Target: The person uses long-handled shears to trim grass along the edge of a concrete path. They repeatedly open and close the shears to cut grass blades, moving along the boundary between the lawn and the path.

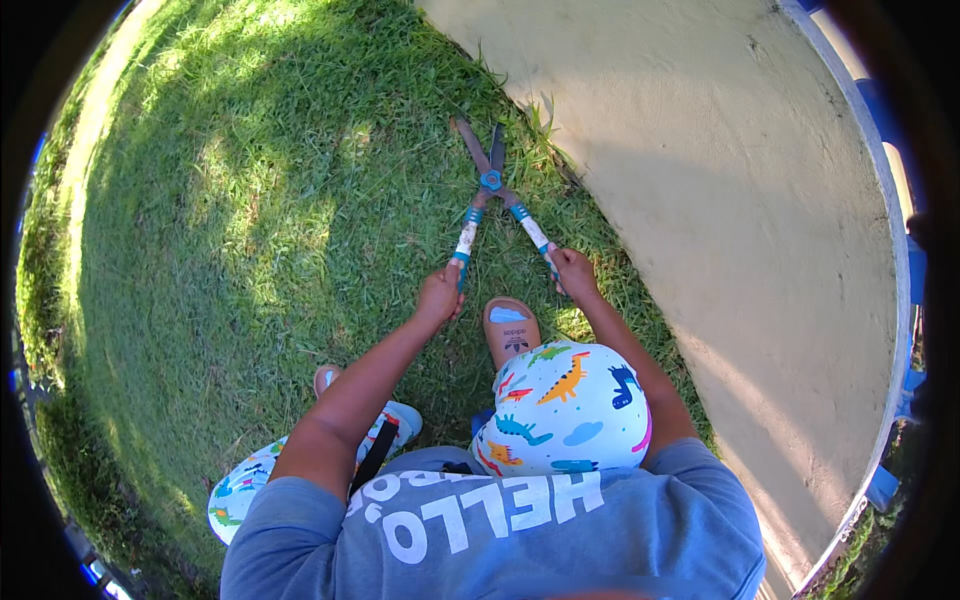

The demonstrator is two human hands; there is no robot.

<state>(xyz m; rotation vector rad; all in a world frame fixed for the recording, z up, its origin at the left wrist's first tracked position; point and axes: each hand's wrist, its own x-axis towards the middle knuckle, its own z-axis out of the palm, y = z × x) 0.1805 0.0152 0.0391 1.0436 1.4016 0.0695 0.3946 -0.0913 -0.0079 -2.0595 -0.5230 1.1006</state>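
Observation:
I hold a pair of hedge shears over the grass, in front of my feet. My left hand grips the handle on the picture's left, and my right hand is closed around the other handle. Both handles are white and teal, joined at a teal pivot. The two blades are spread apart in a V, pointing away from me; they look rusty and dark. Their tips lie among the grass a short way left of the wall's foot.
A pale plastered wall runs along the right, with taller grass tufts at its base. My sandal stands on the grass just below the shears. At the far left is a strip of low plants.

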